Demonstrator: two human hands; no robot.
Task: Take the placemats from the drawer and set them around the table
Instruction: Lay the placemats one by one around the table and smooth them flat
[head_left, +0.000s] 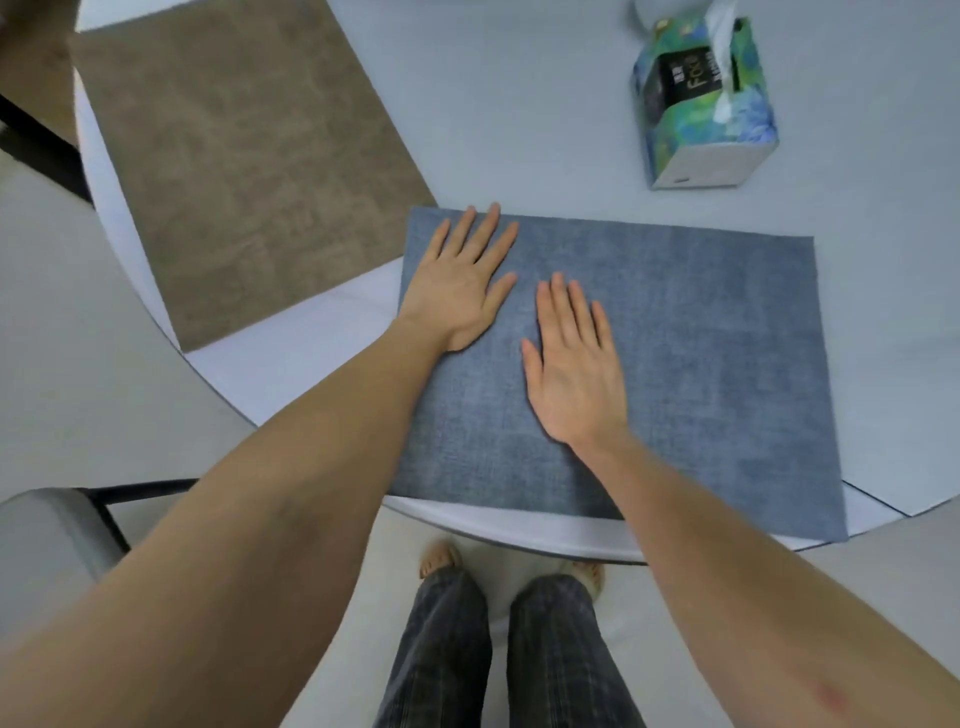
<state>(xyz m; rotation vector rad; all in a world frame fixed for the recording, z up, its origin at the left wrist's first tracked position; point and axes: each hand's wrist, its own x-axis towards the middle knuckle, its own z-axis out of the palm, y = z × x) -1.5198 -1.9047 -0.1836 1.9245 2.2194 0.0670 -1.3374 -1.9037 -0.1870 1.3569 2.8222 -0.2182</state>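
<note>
**Two flat hands on the blue mat**

The blue placemat (675, 364) lies on the round worktop (519, 104), right in front of the person. Both hands press down on it. The left hand (457, 286) is near the far left corner. The right hand (571, 369) is closer to the middle. All the fingers (558, 301) are straight and spread out, so they hold nothing and only push flat.

What could go wrong? The near edge of the mat sticks out a bit past the worktop rim. If the hands pull it closer, it could droop or slide off. A hard push could also skew it.

The mat's long side runs left to right, along the near rim. The brown placemat (234, 156) lies to the left, turned at a slant. A tissue box (701, 104) stands farther back, well apart from both.
</note>
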